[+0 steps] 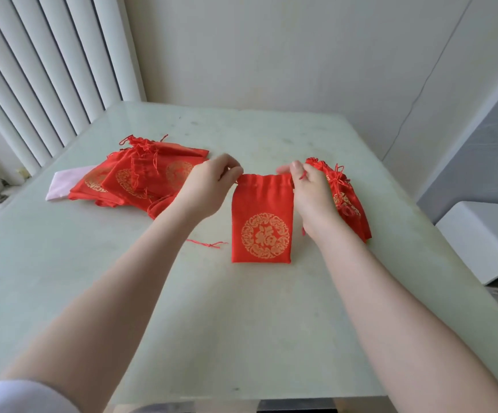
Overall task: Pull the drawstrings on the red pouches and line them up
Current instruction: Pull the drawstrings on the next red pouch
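The top corners of a red pouch (262,219) are pinched by the left hand (209,186) and right hand (312,193), fingers closed on its drawstring ends. The pouch is held upright at mid tabletop (182,308). Left of the pouch a loose pile (140,177) is heaped; right of it, cinched pouches (347,198) are stacked.

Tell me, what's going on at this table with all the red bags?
A person is closing a red pouch that lies flat on the table. The left hand and right hand each pinch a top corner, at its drawstring. A loose pile of pouches lies to the left, and a smaller stack sits to the right.
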A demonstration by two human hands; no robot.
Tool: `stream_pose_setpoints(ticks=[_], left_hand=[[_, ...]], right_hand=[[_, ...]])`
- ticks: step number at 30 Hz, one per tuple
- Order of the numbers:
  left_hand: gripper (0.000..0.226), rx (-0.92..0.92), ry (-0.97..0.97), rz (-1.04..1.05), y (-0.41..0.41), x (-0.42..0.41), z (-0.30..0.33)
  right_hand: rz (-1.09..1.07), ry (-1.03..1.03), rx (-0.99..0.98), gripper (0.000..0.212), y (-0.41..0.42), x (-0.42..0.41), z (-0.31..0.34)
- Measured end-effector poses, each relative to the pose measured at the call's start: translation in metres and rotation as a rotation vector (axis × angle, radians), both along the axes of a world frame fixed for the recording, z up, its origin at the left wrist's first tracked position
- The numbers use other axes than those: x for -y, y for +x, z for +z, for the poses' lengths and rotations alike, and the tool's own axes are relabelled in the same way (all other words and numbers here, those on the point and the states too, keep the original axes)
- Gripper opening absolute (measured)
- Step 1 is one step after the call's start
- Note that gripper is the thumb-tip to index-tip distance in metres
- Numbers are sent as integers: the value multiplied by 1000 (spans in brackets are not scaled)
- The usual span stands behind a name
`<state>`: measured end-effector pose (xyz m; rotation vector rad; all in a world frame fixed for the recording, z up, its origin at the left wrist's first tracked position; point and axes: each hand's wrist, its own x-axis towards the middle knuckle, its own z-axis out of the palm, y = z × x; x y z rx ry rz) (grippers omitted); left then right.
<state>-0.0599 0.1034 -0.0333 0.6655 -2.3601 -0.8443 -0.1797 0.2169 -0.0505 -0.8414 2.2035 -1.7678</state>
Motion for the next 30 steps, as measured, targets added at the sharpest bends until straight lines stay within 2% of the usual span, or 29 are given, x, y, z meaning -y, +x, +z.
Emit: stream_pose_setpoints(ticks=[3,4,6,8,10,12,13,15,16,18,20,22,25,30], left_hand=[[16,-346,297,-76,-6,-1,23],[19,-433,340,-91,-5,0,29],[22,-499,340,-114,-3,3,29],[23,-452,351,-122,0,5,16],[24,-311,358,-90,4,5,-8],[23,-107,313,-23,9,3,-31],[22,-11,311,-3,12,2,-42],[18,123,352,18,17,-1,-54],[15,168,340,19,19,-1,-56],[10,250,208,8,21,-1,-54],[11,292,105,8,22,0,-49],[13,324,57,33,24,1,-48],[18,349,36,105,29,0,-54],[20,340,27,214,41,8,-61]], right_hand=[[-9,-200,53,38,-8,9,30],[7,-279,67,39,-9,9,38],[46,-405,77,40,-10,6,45],[55,-447,85,41,-7,3,34],[14,-338,145,41,-3,0,9],[-34,-83,126,44,0,-1,-23],[-61,111,9,48,1,-4,-40],[-77,487,-349,63,3,-13,-63],[-92,618,-506,66,6,-16,-66],[-159,720,-747,60,11,-22,-57],[-184,759,-879,61,15,-26,-42],[-128,829,-885,58,12,-26,-34],[-70,888,-736,56,9,-31,-35],[-288,846,-525,54,4,-48,-34]])
